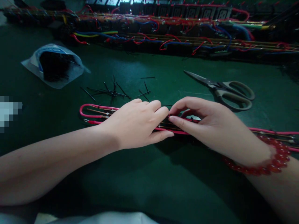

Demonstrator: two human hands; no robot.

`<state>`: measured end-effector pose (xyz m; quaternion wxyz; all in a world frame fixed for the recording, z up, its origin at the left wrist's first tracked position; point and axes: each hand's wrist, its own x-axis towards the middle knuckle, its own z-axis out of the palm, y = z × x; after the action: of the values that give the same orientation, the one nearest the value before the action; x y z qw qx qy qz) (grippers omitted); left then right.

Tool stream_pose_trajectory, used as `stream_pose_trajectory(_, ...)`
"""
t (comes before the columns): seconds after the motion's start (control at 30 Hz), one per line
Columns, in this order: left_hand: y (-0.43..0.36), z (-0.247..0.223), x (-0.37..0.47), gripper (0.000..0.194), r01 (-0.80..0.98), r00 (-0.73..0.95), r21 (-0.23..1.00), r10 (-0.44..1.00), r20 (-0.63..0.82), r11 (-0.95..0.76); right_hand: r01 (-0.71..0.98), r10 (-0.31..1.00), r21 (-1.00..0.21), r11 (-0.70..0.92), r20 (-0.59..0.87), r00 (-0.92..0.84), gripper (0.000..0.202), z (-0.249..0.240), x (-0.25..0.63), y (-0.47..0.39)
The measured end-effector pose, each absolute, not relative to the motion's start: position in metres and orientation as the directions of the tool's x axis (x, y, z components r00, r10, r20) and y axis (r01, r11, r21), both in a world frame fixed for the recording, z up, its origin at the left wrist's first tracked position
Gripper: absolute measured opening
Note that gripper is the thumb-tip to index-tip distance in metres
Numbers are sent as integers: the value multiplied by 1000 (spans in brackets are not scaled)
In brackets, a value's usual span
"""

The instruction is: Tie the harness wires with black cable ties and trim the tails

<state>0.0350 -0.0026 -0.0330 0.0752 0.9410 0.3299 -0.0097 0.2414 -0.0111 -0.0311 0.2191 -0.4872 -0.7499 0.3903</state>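
Note:
A long strip with red wires (91,116) and thin brass rods lies left to right across the green table. My left hand (142,123) lies over the strip with its fingers curled round it, thumb on the near side. Right beside it, my right hand (198,118) has thumb and forefinger pinched together above the strip; what they hold is too small to make out. A red bead bracelet (275,158) circles the right wrist. Behind the left hand, short black ties (113,91) lie scattered on the table.
Scissors (219,88) lie behind my right hand, with blades toward the left. An open plastic bag (58,67) of black ties stands at the back left. Along the far edge run more wired strips (149,39) with red and blue wires.

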Motion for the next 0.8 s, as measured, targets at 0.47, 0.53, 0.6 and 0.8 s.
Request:
stream_pose_trajectory(0.47,-2,-31,34,34,624,780,174,619,-91,-762,497,907,-852,165,-67,-415,10,-28,243,-12)
stream_pose_trajectory(0.53,-2,-31,34,33,623,781,185,618,-87,-760,494,909,-856,153,-74,-410,10,-27,242,-12)
stream_pose_trajectory(0.6,-1,-31,34,34,622,781,191,619,-83,-760,492,912,-859,145,-77,-403,10,-27,242,-12)
stream_pose_trajectory(0.8,-1,-30,34,33,622,780,205,621,-81,-755,473,912,-874,111,-99,-398,12,-26,242,-11)
